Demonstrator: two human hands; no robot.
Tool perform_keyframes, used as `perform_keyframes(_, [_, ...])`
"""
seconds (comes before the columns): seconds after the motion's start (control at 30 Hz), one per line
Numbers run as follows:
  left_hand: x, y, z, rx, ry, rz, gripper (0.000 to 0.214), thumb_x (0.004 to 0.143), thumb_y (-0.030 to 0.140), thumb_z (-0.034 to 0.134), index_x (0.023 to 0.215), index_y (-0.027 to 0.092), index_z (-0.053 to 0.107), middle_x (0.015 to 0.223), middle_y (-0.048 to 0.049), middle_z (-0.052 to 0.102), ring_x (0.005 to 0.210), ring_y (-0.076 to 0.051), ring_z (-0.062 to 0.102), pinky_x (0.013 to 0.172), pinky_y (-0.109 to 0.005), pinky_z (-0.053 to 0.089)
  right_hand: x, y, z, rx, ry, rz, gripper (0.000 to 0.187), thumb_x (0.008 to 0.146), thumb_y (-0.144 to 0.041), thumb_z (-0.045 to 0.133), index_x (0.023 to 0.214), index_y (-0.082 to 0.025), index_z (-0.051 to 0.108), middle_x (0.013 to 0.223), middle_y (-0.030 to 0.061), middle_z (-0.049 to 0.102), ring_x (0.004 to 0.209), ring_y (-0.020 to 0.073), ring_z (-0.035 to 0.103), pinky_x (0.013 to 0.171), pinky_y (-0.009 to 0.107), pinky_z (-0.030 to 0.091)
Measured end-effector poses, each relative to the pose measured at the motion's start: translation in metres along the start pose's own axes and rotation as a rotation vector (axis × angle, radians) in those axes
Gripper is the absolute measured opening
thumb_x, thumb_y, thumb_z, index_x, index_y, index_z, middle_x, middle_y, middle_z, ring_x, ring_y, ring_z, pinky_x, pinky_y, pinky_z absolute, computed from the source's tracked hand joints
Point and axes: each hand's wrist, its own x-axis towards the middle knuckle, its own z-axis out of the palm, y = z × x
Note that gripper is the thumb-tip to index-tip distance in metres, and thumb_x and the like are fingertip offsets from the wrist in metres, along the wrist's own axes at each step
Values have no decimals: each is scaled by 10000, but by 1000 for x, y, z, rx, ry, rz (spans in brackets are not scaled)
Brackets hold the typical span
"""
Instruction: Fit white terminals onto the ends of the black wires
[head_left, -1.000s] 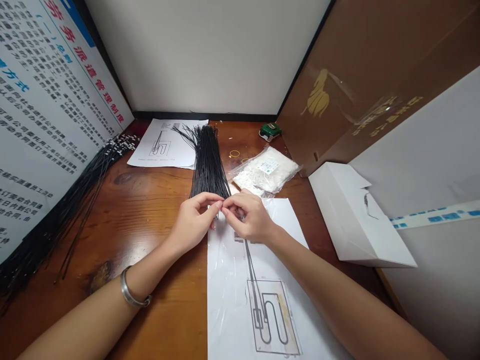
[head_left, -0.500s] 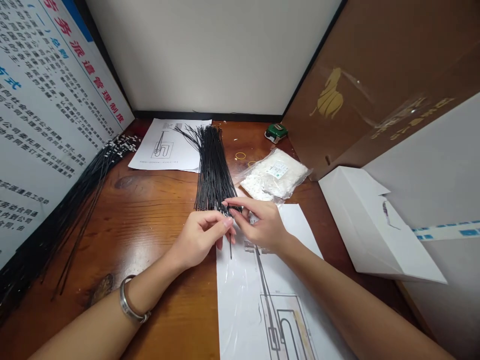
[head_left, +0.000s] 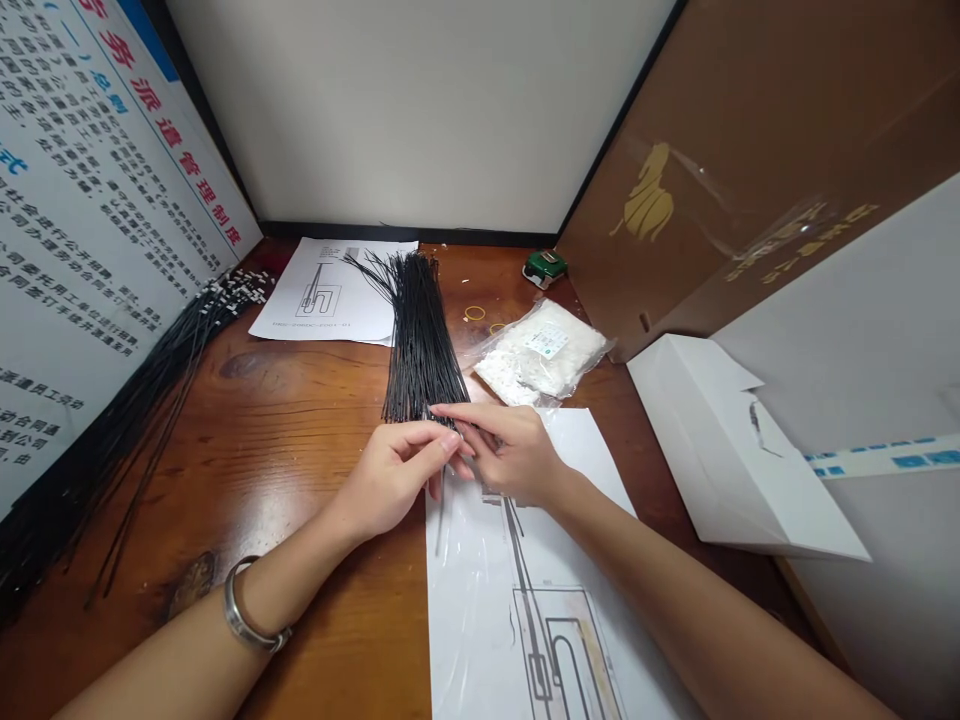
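Observation:
A bundle of thin black wires (head_left: 424,340) lies lengthwise on the wooden table, its near ends just beyond my hands. My left hand (head_left: 405,465) is closed in a pinch on one thin black wire (head_left: 440,520), whose blurred end hangs below the fingers over a printed drawing sheet (head_left: 480,620). Touching or almost touching its fingertips is my right hand (head_left: 517,450), its fingers drawn together and the index finger reaching across the bundle's near ends. What sits between the right fingertips is too small and covered to make out.
A clear bag of small white parts (head_left: 547,350) lies right of the bundle, with a green tape measure (head_left: 544,268) behind. More black wires with white ends (head_left: 187,320) lean along the left panel. Another drawing (head_left: 322,290) lies at the back; a brown box (head_left: 675,190) stands right.
The right index fingertip has moved left over the bundle's near ends. The wire hanging from my left hand has shifted left and blurred. The whole view has shifted slightly.

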Motion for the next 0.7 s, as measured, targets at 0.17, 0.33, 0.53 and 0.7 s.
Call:
perform_keyframes(0.17, [1,0,0,-33,85,7,328,877,419,549,864,134,711,797,-71,720,489,-91,543,495,-222,455,-1,0,-1,-7,-33,0,382,810,-112,480,1117,-238,669,846,1,751,581,122,641,517,266,530])
perform_keyframes(0.33, [1,-2,0,-14,10,-19,356,883,427,540,802,124,708,717,-64,699,499,-94,535,511,-221,459,0,1,-1,-21,9,27,325,823,-130,510,1085,-224,678,943,32,759,594,128,647,515,276,533])
perform_keyframes(0.53, [2,-1,1,-26,95,-31,337,863,441,560,818,133,692,763,-61,701,487,-91,526,500,-227,461,-1,1,0,-8,-21,-13,294,844,-123,488,1036,-227,684,811,-1,754,588,125,651,539,270,537])
perform_keyframes(0.7, [0,0,1,23,12,-43,347,868,436,551,750,140,689,675,-49,684,503,-100,531,516,-226,454,0,3,0,-54,12,88,275,869,-168,510,1075,-225,682,970,37,756,764,166,705,666,317,584])
